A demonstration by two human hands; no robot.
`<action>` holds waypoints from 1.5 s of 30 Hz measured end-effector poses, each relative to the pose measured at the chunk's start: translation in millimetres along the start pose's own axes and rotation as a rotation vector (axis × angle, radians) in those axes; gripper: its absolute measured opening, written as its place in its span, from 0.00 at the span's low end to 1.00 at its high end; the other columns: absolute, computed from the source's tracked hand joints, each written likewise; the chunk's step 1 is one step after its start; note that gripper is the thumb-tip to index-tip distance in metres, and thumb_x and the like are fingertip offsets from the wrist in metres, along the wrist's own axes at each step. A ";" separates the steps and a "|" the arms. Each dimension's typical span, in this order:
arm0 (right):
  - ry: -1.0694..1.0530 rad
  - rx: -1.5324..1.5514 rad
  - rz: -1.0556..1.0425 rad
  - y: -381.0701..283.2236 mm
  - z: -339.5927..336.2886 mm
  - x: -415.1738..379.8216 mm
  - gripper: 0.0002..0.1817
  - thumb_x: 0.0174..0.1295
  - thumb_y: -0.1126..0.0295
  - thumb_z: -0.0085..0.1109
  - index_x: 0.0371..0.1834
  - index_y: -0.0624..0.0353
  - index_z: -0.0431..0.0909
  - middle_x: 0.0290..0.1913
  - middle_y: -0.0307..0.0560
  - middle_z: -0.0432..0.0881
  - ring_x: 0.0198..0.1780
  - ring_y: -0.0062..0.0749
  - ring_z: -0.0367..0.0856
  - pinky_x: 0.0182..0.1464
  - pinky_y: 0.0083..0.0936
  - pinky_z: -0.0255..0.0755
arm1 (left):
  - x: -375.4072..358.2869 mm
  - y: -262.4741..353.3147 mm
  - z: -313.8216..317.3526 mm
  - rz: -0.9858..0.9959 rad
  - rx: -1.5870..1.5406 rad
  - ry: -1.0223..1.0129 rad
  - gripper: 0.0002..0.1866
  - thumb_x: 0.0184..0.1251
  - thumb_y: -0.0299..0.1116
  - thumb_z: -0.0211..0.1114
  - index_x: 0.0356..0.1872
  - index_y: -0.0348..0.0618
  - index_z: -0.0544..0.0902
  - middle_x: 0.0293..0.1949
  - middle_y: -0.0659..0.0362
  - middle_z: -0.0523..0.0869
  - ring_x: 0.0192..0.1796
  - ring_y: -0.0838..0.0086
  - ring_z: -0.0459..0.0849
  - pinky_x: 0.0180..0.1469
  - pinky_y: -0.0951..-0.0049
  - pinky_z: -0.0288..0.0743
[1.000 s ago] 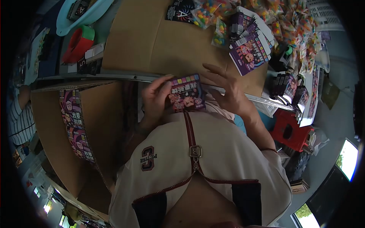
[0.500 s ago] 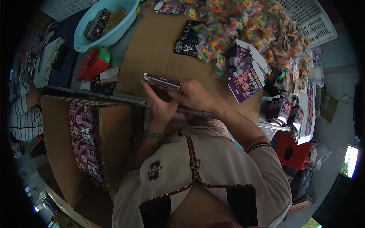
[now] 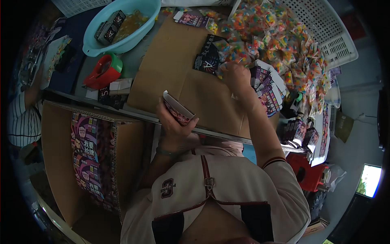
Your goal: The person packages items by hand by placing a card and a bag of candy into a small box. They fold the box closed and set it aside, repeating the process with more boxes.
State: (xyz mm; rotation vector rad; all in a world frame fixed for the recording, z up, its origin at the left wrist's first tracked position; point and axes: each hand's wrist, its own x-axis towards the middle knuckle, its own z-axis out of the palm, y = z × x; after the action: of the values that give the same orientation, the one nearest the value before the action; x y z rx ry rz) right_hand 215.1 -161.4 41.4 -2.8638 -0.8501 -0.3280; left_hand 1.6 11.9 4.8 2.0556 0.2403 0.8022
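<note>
On the cardboard, right hand (image 3: pixel 237 77) touches candy packets (image 3: pixel 266 36) — left hand (image 3: pixel 175 124) grips box (image 3: pixel 177 109) (purple).

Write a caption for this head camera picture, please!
Left hand holds a small box; right hand reaches into candy packets.

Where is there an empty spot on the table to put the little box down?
The bare cardboard sheet is free between the red tape dispenser and the right hand. The candy packets and flat boxes crowd the right side. The left hand holds the little box.
</note>
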 end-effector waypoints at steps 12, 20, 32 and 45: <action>0.060 0.110 -0.179 -67.1 8.0 -0.4 0.06 0.57 0.69 0.61 0.31 0.59 0.78 0.31 0.47 0.78 0.36 0.51 0.80 0.44 0.42 0.74 | -0.2 18.6 1.0 -0.249 -0.408 -0.017 0.56 0.42 0.27 0.79 0.69 0.36 0.48 0.64 0.45 0.61 0.65 0.60 0.65 0.66 0.59 0.63; -0.028 0.204 -0.024 -56.4 16.2 -4.8 0.20 0.58 0.60 0.63 0.50 0.60 0.76 0.58 0.54 0.74 0.58 0.49 0.74 0.56 0.46 0.69 | -2.4 6.1 4.2 -0.131 -0.275 0.012 0.58 0.39 0.31 0.82 0.69 0.32 0.49 0.66 0.42 0.60 0.67 0.56 0.66 0.68 0.59 0.62; 0.077 0.126 -0.091 -62.4 19.9 -29.2 0.27 0.59 0.52 0.63 0.53 0.62 0.75 0.61 0.54 0.71 0.63 0.52 0.70 0.61 0.51 0.61 | -1.3 4.9 3.9 -0.099 -0.267 -0.013 0.57 0.40 0.31 0.82 0.69 0.32 0.49 0.65 0.42 0.62 0.65 0.58 0.67 0.66 0.60 0.65; -0.079 0.268 -0.184 -61.1 -4.5 -27.3 0.22 0.47 0.56 0.72 0.42 0.55 0.79 0.48 0.48 0.77 0.50 0.44 0.76 0.50 0.41 0.67 | -3.0 9.9 1.3 -0.192 -0.304 -0.062 0.58 0.41 0.30 0.80 0.70 0.32 0.47 0.67 0.42 0.61 0.70 0.56 0.63 0.70 0.57 0.59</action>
State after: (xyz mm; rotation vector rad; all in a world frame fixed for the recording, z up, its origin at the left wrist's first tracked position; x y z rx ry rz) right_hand 158.3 -125.8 43.2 -2.5720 -1.0856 -0.1098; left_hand -1.1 3.9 10.9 1.7393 0.2604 0.6152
